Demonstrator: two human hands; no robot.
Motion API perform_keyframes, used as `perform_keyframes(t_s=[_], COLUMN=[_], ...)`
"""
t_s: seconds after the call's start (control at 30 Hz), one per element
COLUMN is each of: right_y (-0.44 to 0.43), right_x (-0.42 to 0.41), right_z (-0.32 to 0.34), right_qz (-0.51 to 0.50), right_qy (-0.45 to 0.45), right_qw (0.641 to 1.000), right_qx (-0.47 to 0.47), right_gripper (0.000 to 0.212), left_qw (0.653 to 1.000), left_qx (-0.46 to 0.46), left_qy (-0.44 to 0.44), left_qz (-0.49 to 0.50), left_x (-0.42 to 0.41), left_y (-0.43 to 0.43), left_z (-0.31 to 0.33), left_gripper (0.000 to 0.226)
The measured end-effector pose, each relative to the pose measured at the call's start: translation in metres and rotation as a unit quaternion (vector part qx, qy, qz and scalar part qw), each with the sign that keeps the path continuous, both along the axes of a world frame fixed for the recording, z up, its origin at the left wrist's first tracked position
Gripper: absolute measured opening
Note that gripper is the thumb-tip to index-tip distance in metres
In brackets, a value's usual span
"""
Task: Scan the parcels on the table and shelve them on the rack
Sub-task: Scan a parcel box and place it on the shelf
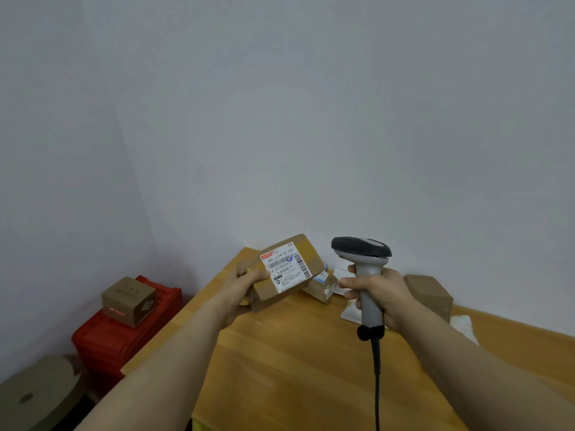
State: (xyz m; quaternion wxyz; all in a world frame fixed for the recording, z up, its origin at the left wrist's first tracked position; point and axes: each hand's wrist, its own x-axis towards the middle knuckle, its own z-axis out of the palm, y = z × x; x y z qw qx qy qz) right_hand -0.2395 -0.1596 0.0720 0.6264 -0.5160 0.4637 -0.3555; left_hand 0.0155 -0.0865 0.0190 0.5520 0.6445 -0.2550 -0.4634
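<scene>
My left hand (247, 286) grips a brown cardboard parcel (306, 255) by its near left end and holds it above the wooden table (295, 362), its white shipping label turned up. To its right, my right hand (378, 295) is wrapped round the grey handle of a barcode scanner (361, 248); the dark scanner head points left toward the parcel's label. A black cable hangs down from the handle. Behind the held parcel a smaller labelled parcel (320, 286) lies on the table. Another brown box (431, 293) sits behind my right wrist.
White packets (465, 326) lie on the table near my right forearm. Left of the table, on the floor, a red plastic crate (124, 334) carries a small cardboard box (129, 300). A round brown disc (37, 393) fills the lower left corner. Grey walls close in behind.
</scene>
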Motion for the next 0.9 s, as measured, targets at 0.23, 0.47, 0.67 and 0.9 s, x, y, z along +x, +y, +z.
perform_keyframes(t_s=[0.23,0.47,0.67,0.9], right_y=[0.038,0.131,0.249,0.422], right_x=[0.023,0.076,0.150,0.231], right_z=[-0.015,-0.029,-0.036,-0.013], right_qz=[0.012,0.163,0.278,0.387], right_qy=[-0.065,-0.124,-0.125,-0.121], right_qw=[0.997,0.976,0.948,0.910], right_qx=[0.027,0.069,0.092,0.080], right_gripper=[0.040,0.034,0.028,0.051], left_qw=[0.999,0.987,0.959,0.914], left_qx=[-0.035,-0.037,-0.039,-0.047], left_qy=[0.011,0.058,0.064,0.009], left_qz=[0.029,0.147,0.274,0.402], left_x=[-0.008,-0.020,-0.003,0.013], left_y=[0.084,0.218,0.378,0.579], left_z=[0.005,0.014,0.020,0.041], left_gripper=[0.061,0.082,0.087,0.082])
